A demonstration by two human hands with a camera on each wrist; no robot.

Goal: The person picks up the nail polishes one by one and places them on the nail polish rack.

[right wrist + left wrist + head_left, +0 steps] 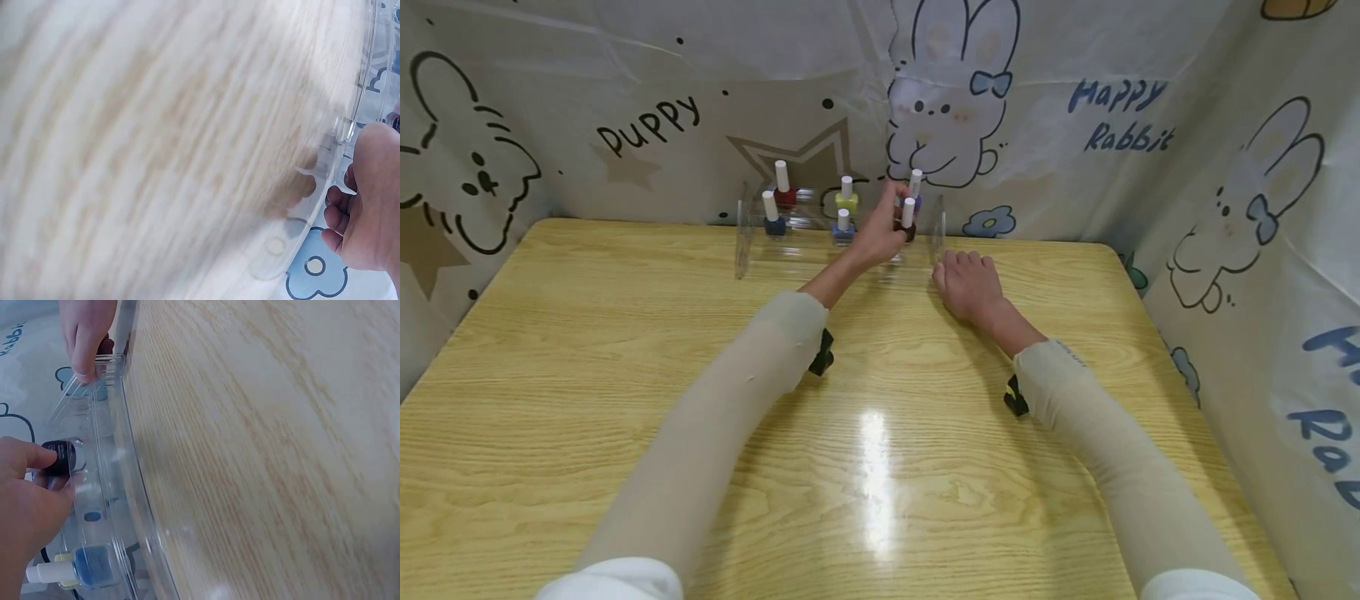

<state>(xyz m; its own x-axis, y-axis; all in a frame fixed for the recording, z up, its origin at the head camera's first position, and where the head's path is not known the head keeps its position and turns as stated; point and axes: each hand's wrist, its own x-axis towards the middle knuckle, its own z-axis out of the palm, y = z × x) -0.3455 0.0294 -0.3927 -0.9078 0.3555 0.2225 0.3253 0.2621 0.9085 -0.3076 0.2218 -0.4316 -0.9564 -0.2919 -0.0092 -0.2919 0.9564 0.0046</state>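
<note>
A clear tiered display rack (743, 242) stands at the table's back edge. On its right side my left hand (878, 235) pinches a dark nail polish bottle (61, 456) between thumb and fingers; the bottle's white cap (909, 208) points up. Close behind it is a purple nail polish bottle (916, 185), partly covered. My right hand (970, 285), fingers curled, grips the rack's right end panel, as the left wrist view shows. Nearby on the rack are a blue bottle (843, 233) and a yellow bottle (847, 200).
Farther left on the rack are a dark blue bottle (775, 225) and a red bottle (784, 197). A printed cloth (1000, 167) hangs right behind the rack and along the right side. The wooden table (925, 458) extends toward me.
</note>
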